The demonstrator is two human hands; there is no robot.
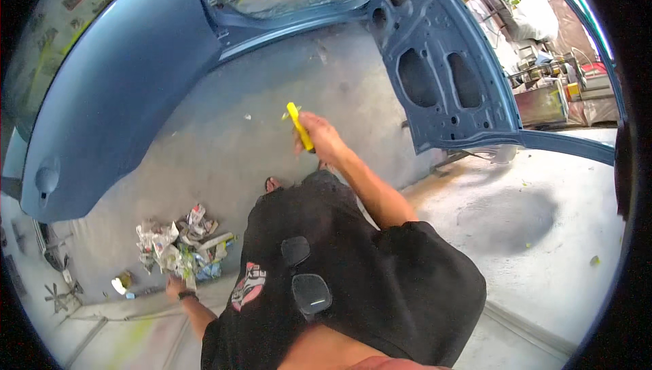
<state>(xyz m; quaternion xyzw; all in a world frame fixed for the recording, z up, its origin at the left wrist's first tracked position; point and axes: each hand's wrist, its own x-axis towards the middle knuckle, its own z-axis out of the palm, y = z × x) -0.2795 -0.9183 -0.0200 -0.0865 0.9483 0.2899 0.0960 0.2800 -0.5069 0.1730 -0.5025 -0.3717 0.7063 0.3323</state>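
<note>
My right hand (319,136) is closed around a slim yellow tool (296,122) with a dark lower end, held over the floor in front of my body. Its exact kind is unclear. A small yellowish scrap shows beside the tool's upper end. Down at the left, my left hand (176,284), with a dark band on the wrist, is closed at the lower edge of a bundle of crumpled masking paper (159,239), which looks like newspaper with some clear film and yellow-green paint. The bundle hides most of those fingers.
An open blue car door panel (129,64) curves along the left; another open blue door (435,64) stands at the right, its inner side bare with cut-outs. Between them is the door sill (292,27). Grey floor (231,122) lies below. Shelving with clutter (543,75) stands beyond the right door.
</note>
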